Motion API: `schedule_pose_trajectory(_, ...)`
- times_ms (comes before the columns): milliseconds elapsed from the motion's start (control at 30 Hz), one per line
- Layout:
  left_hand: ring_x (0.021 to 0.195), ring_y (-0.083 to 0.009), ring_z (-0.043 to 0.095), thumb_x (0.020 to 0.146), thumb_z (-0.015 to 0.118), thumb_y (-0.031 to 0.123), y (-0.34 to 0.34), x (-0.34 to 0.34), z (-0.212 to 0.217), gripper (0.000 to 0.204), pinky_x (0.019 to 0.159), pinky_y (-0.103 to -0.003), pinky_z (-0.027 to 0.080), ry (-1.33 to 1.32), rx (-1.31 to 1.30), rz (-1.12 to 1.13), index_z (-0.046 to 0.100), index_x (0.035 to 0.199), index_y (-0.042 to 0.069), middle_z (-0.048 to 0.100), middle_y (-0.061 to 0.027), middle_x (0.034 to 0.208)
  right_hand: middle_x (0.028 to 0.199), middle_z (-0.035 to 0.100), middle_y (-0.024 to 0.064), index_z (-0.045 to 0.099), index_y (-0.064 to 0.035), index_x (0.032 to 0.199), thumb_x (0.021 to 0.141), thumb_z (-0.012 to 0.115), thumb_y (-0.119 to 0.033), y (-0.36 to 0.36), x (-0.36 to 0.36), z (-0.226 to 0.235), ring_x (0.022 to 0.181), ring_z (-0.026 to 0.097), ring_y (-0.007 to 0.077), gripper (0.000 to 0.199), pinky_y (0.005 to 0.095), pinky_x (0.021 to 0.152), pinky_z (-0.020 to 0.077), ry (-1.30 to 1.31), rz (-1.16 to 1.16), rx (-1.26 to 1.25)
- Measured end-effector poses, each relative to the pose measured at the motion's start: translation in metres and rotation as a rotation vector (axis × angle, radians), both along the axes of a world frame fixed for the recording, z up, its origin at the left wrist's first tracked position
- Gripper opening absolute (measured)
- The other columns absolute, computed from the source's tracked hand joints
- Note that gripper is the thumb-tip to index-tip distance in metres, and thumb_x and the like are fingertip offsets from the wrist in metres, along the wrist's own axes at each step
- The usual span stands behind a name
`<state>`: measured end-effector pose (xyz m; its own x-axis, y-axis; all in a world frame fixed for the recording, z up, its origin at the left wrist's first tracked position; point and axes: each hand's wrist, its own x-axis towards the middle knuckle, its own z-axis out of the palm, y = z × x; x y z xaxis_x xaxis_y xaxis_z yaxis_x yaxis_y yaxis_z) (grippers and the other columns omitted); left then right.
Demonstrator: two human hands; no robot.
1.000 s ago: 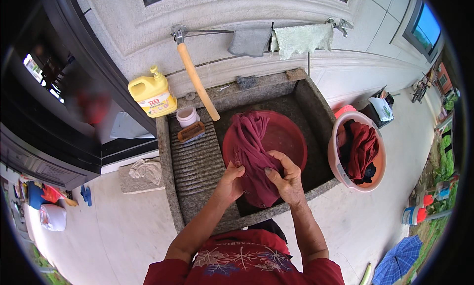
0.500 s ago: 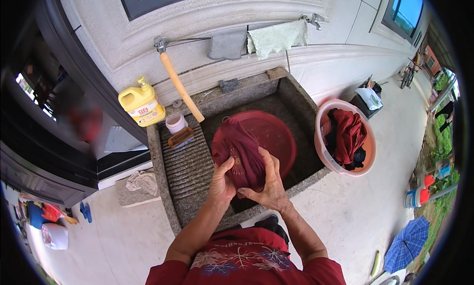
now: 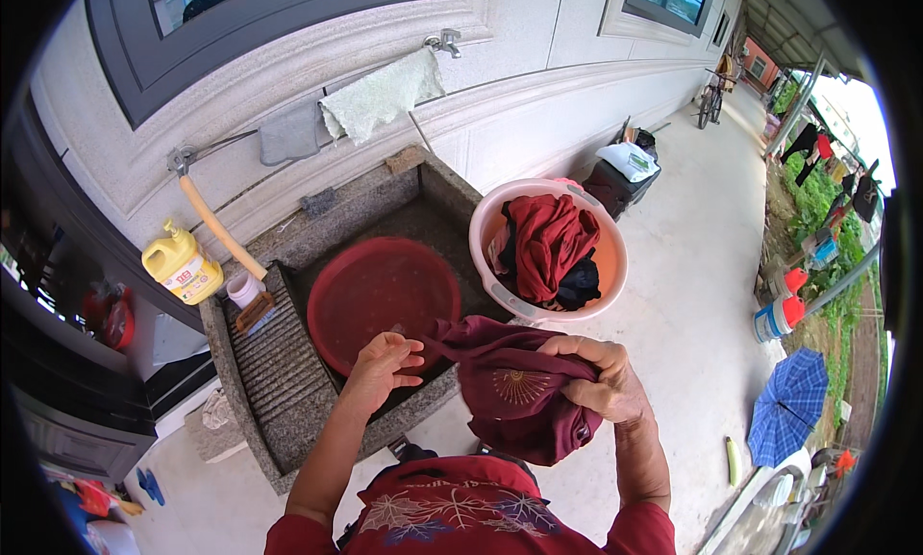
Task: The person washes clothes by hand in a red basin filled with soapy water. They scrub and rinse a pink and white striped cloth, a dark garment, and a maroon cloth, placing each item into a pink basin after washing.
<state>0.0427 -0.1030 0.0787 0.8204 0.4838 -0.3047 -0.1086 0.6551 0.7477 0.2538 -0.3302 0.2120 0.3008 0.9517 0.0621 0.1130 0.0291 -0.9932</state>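
A maroon garment (image 3: 519,387) with a gold sunburst print hangs bunched in front of me, just past the stone sink's near right corner. My right hand (image 3: 601,377) pinches its right side between thumb and fingers. Left of the cloth, my left hand (image 3: 386,363) is raised over the sink's front rim, fingers parted and holding nothing; a loose end of the garment is close to its fingertips. Behind that hand, a red basin (image 3: 385,291) with water in it sits inside the stone sink (image 3: 252,401). A pink tub (image 3: 615,257) of red and dark clothes stands beyond the garment.
The ribbed washboard side of the sink carries a scrubbing brush (image 3: 256,312) and a white cup (image 3: 244,288). A yellow pump jug (image 3: 183,267) stands at its left corner. Above hangs a tap hose (image 3: 219,223). A blue umbrella (image 3: 788,406) lies at right.
The view has turned right. The garment has moved from over the basin to the right, towards the pink tub. My left hand has come off it; my right still grips it.
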Motion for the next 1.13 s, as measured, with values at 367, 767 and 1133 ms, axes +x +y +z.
schedule_pose_trajectory(367,0.093,-0.0248,0.055,0.085,0.063,0.019,-0.047,0.125,-0.017,0.064,0.064,-0.040,0.053,0.279,0.087,0.086,0.028,0.136,0.006,0.045,-0.0133,0.118,0.111,0.057,0.0088,0.050,0.0022,0.121,0.077,0.051,0.002,0.015,0.125,0.049,0.100,0.054,0.0139,0.044,0.0258,0.089,0.0434,0.010,-0.604,0.725)
schedule_pose_trajectory(767,0.094,-0.0217,0.054,0.082,0.062,0.043,0.004,0.178,-0.035,0.077,0.069,-0.037,0.047,0.373,0.218,0.071,0.024,0.141,0.013,0.048,-0.0094,0.125,0.116,0.051,0.0179,0.055,-0.0153,0.119,0.075,0.066,-0.035,0.056,0.157,-0.104,0.111,0.049,0.0327,0.049,0.0471,0.093,0.0414,-1.129,-0.549,-0.497)
schedule_pose_trajectory(1133,0.108,-0.0242,0.054,0.079,0.068,0.032,0.079,0.247,-0.078,0.064,0.095,-0.041,0.042,0.328,0.410,0.105,0.040,0.132,0.011,0.055,-0.0120,0.117,0.118,0.050,0.0134,0.048,-0.0124,0.124,0.078,0.068,-0.039,0.034,0.251,-0.146,0.103,0.050,0.0341,0.057,0.0444,0.087,0.0441,-0.788,-0.999,-0.443)
